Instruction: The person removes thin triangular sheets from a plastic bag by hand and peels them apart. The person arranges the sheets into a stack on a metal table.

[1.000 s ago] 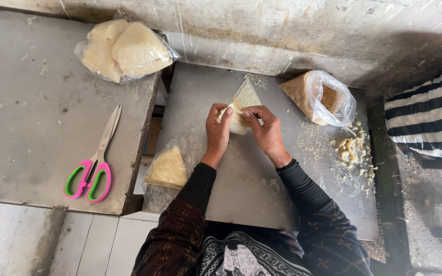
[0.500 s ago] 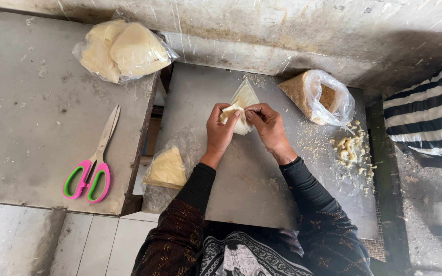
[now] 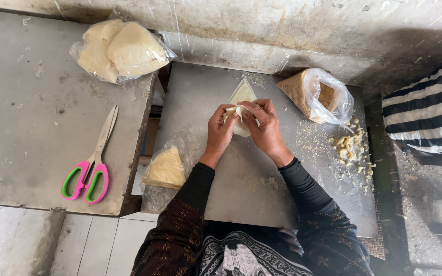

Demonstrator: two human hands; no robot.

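Both my hands meet over a pale triangular pastry sheet (image 3: 242, 95) lying on the grey metal table (image 3: 241, 189). My left hand (image 3: 220, 130) and my right hand (image 3: 265, 124) pinch the sheet's folded near edge between their fingertips, with a small pale lump of filling between them. The sheet's far point sticks out beyond my fingers. Part of the sheet is hidden under my hands.
A clear bag of brown crumbs (image 3: 315, 94) lies to the right, with loose crumbs and pale bits (image 3: 351, 148) beside it. A bag of pastry sheets (image 3: 166, 168) sits near left, a larger bag (image 3: 118, 50) far left. Pink-and-green scissors (image 3: 90, 166) lie on the left counter. A striped cloth (image 3: 428, 115) is at the right edge.
My hands have closed in together over the sheet, folding its near edge up; the right hand has shifted left toward the left one.
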